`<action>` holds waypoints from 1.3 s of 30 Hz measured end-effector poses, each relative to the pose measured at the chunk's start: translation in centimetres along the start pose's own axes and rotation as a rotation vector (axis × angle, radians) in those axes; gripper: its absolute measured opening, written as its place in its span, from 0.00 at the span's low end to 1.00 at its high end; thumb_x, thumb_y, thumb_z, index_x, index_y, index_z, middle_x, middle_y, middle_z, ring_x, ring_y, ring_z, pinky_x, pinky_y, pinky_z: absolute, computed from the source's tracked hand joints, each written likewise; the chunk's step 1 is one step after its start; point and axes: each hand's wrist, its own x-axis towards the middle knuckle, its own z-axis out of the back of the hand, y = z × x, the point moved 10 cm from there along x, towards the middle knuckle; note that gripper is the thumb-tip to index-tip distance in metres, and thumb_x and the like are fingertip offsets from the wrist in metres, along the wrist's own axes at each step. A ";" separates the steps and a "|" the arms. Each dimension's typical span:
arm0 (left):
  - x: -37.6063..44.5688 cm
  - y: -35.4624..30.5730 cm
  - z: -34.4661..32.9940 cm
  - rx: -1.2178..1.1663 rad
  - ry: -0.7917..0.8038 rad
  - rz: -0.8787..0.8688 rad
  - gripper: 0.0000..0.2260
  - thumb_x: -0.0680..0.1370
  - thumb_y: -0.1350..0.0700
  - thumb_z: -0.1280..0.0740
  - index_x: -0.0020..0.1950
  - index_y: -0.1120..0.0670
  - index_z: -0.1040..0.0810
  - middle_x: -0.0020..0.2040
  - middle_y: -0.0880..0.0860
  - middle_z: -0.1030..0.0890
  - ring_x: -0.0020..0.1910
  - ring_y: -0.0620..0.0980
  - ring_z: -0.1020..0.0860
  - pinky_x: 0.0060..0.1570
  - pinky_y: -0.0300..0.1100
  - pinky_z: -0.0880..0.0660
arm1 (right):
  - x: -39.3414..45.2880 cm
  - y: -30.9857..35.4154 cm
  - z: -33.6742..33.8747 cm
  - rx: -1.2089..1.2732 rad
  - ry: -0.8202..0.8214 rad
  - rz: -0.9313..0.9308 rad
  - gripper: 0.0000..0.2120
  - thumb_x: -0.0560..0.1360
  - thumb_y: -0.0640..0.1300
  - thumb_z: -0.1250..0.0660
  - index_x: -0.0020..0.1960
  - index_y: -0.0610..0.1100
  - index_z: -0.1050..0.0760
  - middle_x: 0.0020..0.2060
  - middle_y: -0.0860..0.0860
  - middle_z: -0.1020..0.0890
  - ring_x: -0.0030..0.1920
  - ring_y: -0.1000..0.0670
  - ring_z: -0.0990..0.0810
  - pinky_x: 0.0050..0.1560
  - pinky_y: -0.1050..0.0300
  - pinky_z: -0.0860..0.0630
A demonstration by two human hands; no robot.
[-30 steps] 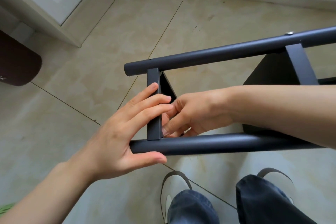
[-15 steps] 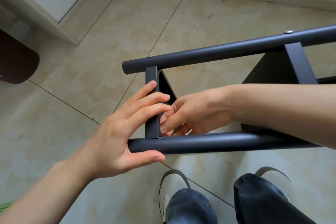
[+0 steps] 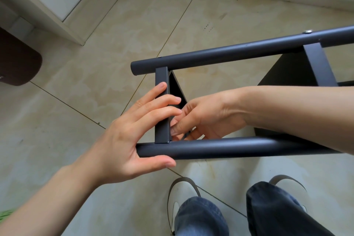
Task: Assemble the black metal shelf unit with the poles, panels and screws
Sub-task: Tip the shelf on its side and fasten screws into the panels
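Shelf unit (image 3: 287,71) – two poles, two panels; left hand (image 3: 134,136) flat, right hand (image 3: 201,119) pinching unseen.

Soft, even daylight; faint shadows on the glossy beige tiled floor (image 3: 134,30). Sharp centre, wide-angle bending at the edges.

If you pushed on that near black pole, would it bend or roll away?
Probably neither. The near pole looks like a stiff metal tube, and the end panel joins it to the far pole, so it likely cannot roll. The left hand braces it; its smooth finish may be slippery.
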 end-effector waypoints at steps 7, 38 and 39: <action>0.0 -0.1 0.0 -0.001 -0.004 -0.002 0.28 0.77 0.36 0.34 0.70 0.54 0.28 0.74 0.49 0.30 0.80 0.55 0.43 0.76 0.46 0.41 | 0.0 0.0 0.1 -0.011 -0.028 -0.007 0.13 0.79 0.40 0.35 0.36 0.44 0.20 0.36 0.47 0.20 0.36 0.53 0.20 0.37 0.61 0.21; -0.2 0.1 -0.1 0.010 -0.016 0.004 0.32 0.77 0.35 0.34 0.73 0.55 0.30 0.75 0.50 0.31 0.80 0.56 0.42 0.76 0.46 0.40 | 0.0 -0.3 0.1 -0.009 -0.052 -0.063 0.05 0.78 0.42 0.36 0.45 0.44 0.22 0.36 0.50 0.20 0.41 0.50 0.22 0.39 0.60 0.23; -0.2 0.0 0.0 0.010 -0.018 0.003 0.32 0.77 0.35 0.34 0.73 0.55 0.30 0.75 0.50 0.30 0.80 0.56 0.42 0.76 0.46 0.40 | 0.0 -0.4 0.1 -0.012 -0.057 -0.066 0.05 0.78 0.42 0.36 0.45 0.44 0.23 0.35 0.50 0.21 0.39 0.51 0.23 0.38 0.61 0.23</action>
